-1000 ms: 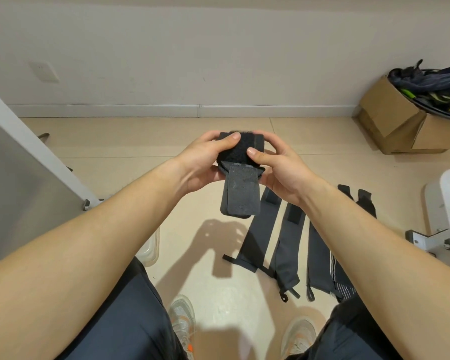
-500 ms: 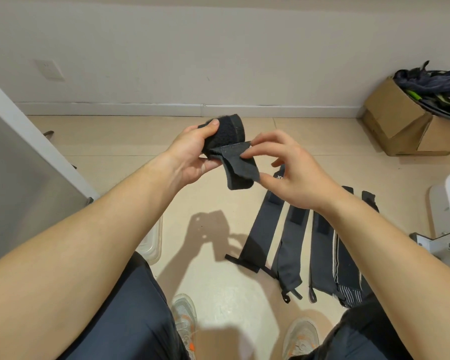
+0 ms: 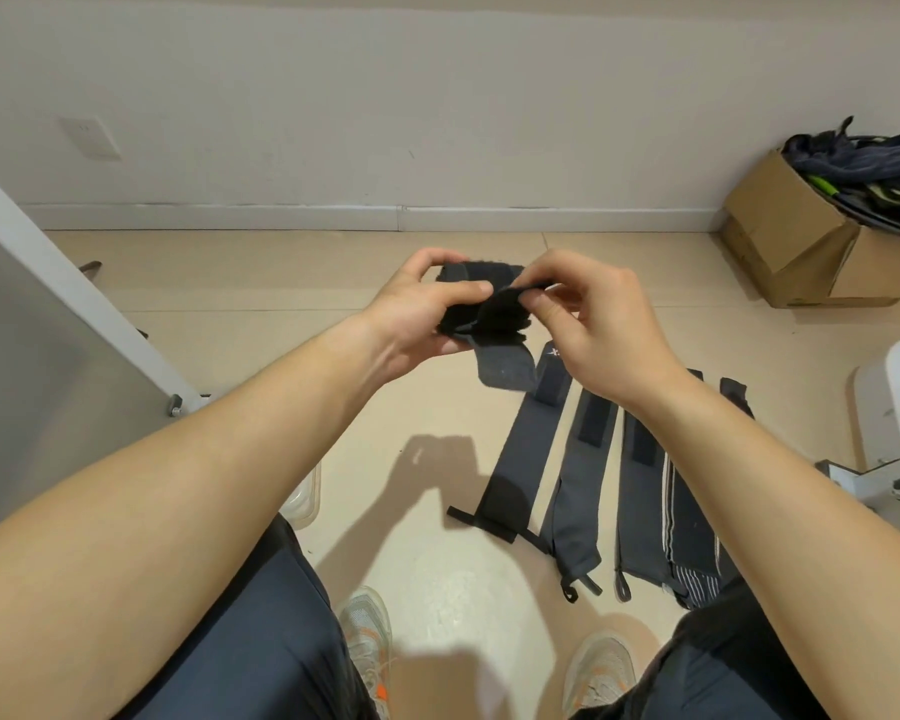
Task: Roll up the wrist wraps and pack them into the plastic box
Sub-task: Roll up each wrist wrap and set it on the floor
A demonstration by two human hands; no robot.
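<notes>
The thumb and forefinger of the right hand (image 3: pixel 604 330) pinch the fuzzy black hook-and-loop flap of the wrist wrap (image 3: pixel 489 314), and the other fingers curl loosely clear of it. The left hand (image 3: pixel 417 317) grips the rolled part, thumb across the top and fingers curled beneath. The wrap is held in the air in front of the person, above the floor (image 3: pixel 427 574). It is a dark grey band wound into a thick roll, with its black fleecy patch toward the camera and a short grey tail (image 3: pixel 505 368) hanging loose at 6 o'clock.

At 5 o'clock from the hands, four flat wraps (image 3: pixel 583 475) lie side by side on the beige tiles, with black fastening patches at the far ends and small loops at the near ends. The leftmost bears a small white mark (image 3: pixel 556 352), too small to read; one on the right has thin white stripes.

At 7 o'clock a corner of the clear plastic box (image 3: pixel 305 493) shows beside the left forearm, which hides the rest. At 2 o'clock a cardboard box (image 3: pixel 791 236) against the wall holds dark fabric with yellow-green trim. A wall socket (image 3: pixel 89 137) sits at 10 o'clock, and grey sneakers (image 3: pixel 367 631) with orange accents at 6 o'clock
</notes>
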